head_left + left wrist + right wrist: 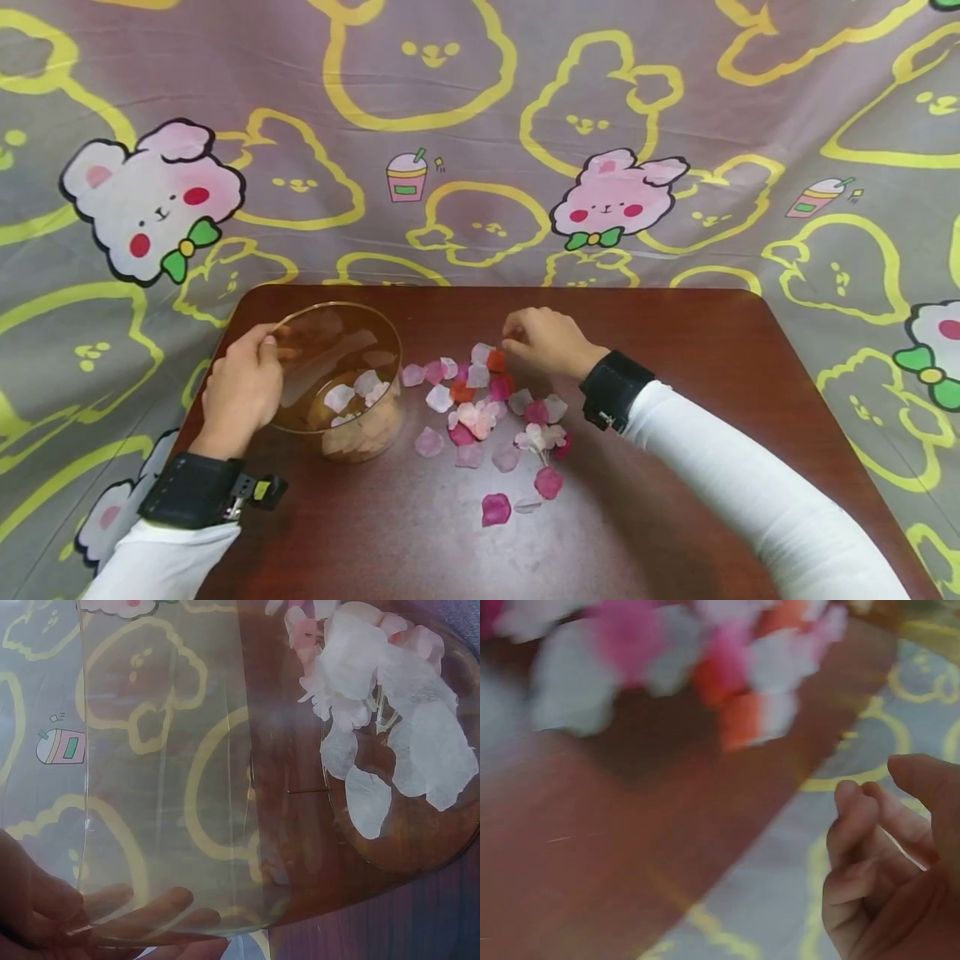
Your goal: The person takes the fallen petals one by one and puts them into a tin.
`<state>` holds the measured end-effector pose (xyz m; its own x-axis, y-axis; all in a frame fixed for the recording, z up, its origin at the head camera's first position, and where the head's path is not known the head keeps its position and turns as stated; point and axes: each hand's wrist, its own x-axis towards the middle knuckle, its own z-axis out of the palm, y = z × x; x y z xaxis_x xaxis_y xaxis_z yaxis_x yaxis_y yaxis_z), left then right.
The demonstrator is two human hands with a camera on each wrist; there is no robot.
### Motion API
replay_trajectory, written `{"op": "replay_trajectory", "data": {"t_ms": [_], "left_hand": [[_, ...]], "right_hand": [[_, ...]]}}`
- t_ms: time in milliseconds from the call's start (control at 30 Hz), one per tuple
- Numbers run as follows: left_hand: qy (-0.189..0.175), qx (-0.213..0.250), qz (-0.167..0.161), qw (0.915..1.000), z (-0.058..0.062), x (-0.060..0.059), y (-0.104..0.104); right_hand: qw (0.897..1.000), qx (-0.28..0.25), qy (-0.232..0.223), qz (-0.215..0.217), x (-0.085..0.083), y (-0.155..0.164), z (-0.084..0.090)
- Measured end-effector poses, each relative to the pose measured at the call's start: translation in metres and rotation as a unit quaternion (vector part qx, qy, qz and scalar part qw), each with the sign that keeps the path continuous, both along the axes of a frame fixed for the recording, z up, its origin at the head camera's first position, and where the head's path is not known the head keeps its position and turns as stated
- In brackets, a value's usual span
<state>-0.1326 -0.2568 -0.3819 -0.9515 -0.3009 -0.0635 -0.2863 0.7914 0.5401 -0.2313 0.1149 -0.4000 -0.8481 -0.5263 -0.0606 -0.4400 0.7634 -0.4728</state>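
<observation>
Gripping the rim of a clear glass bowl [341, 379], the person's left hand [242, 390] has its thumb over the edge and its fingers curled round the outside wall; the left wrist view shows those fingers [142, 911] through the glass. The bowl stands tilted on the left part of a dark wooden table [675, 500], with several pale petals [390, 742] lying in its bottom. Just right of the bowl, loose petals [487, 417] in pink, white and orange are scattered on the table. At the far edge of that scatter, the right hand [547, 342] rests with its fingers curled, fingertips beside an orange petal [496, 361]; whether they pinch anything cannot be told. A cartoon-printed cloth [480, 125] hangs behind the table.
</observation>
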Motion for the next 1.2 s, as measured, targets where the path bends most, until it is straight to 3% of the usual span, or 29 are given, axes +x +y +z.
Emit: {"op": "replay_trajectory", "data": {"t_ms": [233, 467, 633, 933, 1200], "left_hand": [[0.005, -0.002, -0.001, 1.0000, 0.001, 0.000, 0.000], [-0.004, -0.006, 0.002, 1.0000, 0.001, -0.001, 0.000], [-0.008, -0.007, 0.003, 0.9999, 0.001, -0.002, 0.000], [-0.002, -0.007, 0.002, 1.0000, 0.000, -0.002, 0.001], [0.002, -0.007, -0.003, 1.0000, 0.000, -0.001, 0.001]], "right_hand": [[0.993, 0.099, -0.054, -0.018, 0.002, 0.037, -0.035], [0.978, 0.170, -0.118, -0.014, 0.006, 0.051, -0.049], [0.976, 0.170, -0.138, -0.012, 0.012, 0.051, -0.054], [0.981, 0.142, -0.132, -0.012, 0.016, 0.052, -0.061], [0.985, 0.125, -0.115, -0.003, 0.011, 0.053, -0.047]]}}
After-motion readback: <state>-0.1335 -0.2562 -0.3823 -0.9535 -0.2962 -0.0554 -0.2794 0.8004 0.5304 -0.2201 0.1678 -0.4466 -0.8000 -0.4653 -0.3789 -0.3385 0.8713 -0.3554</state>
